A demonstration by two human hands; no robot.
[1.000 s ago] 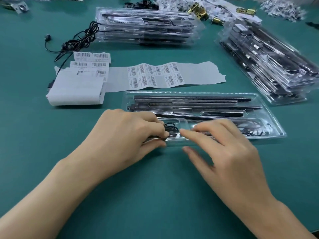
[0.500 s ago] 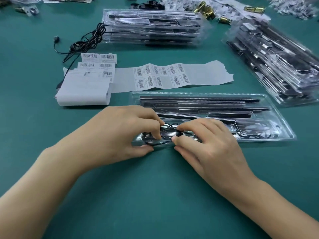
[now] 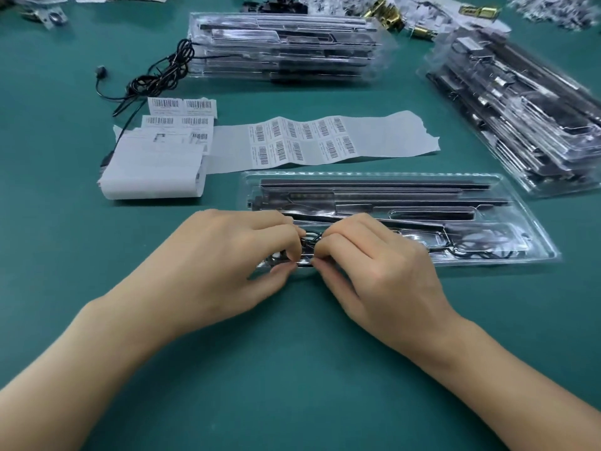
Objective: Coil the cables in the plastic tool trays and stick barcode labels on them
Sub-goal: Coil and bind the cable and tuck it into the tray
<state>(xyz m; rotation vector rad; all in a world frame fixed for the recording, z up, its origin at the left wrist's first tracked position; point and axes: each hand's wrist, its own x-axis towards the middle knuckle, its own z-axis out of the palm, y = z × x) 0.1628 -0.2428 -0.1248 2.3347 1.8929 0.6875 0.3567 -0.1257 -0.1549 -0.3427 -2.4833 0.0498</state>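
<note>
Cable [image 3: 309,241] lying in near-left pocket of tray [image 3: 536,253]. Right hand [image 3: 374,265], reaching with straighter fingers a second ago, is now curling in beside left hand [image 3: 227,255]. Both are pinching it tightly, fingertips nearly meeting. Coiling likely progressing. Barcode labels [image 3: 302,141] waiting unused on far side of tray.

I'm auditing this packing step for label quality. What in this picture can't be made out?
Head view only:
Cable, where left hand and right hand pinch it in the near tray: mostly covered by fingers.
Print on the label strip: too small, blurred.
Right tray stack: cut off by the right edge.
Brass parts at top: blurred.
</note>
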